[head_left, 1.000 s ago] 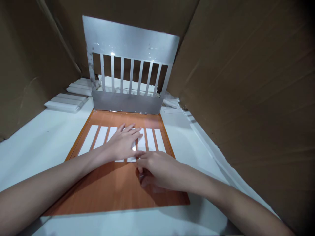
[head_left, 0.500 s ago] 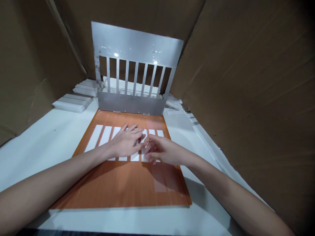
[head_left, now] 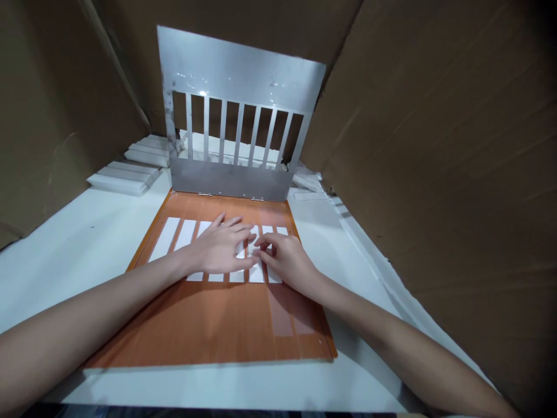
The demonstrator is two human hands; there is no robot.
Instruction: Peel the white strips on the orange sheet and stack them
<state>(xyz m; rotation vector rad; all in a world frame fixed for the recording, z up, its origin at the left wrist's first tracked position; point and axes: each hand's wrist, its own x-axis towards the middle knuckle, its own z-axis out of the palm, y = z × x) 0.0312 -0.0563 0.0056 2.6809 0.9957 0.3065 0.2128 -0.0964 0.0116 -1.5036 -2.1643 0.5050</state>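
Observation:
My left hand [head_left: 224, 247] lies flat with its fingers spread over several white strips [head_left: 183, 235] on an orange board [head_left: 204, 325]. It covers the middle of the row. Beside it, my right hand [head_left: 289, 258] is curled, thumb and fingertips drawn close together at a white strip [head_left: 256, 271] right of the left thumb. Whether anything is between those fingertips is too small to tell. Behind the strips, a metal frame [head_left: 239, 67] with a row of slots stands raised along the board's far edge.
Stacks of white strips [head_left: 124, 177] lie on the white table [head_left: 56, 244] at the far left. More white pieces [head_left: 308, 179] are behind the frame on the right. Brown cardboard walls [head_left: 435, 145] enclose the table at the back and sides.
My right hand's fingers have drawn in from a looser, blurred curl to a closer pinch by the strip. The left hand stays flat on the strips. The view has shifted slightly.

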